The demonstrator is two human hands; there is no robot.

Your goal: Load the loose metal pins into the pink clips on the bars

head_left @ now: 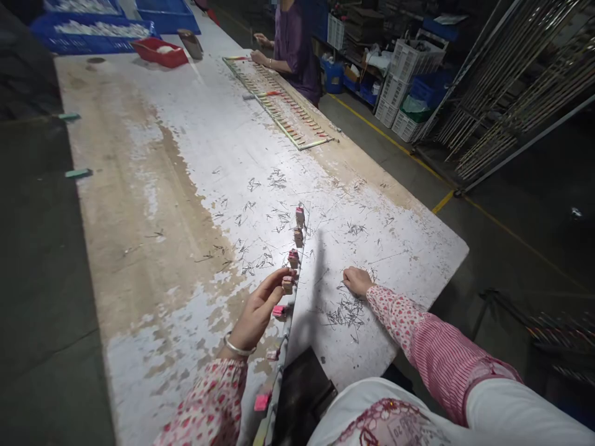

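A long thin rod (286, 328) runs away from me along the table, carrying a row of small blocks, some pink and some wood-brown. My left hand (251, 316) holds one brown block (287, 285) between thumb and fingers. Just beyond it stands a dark red-topped block (292, 259), and nearer to me is a pink block (279, 311). On the right, my right hand (357, 282) rests low over the tabletop with its fingers curled in. What they hold, if anything, is hidden. Beside it lies a pile of small bent metal wires (346, 313).
More loose wires (277, 178) are scattered over the worn white table (195, 118). Farther off lies a frame (274, 121) with rows of small pieces, where a person in purple (295, 49) works. A red tray (160, 52) and blue bins (93, 40) stand at the back left.
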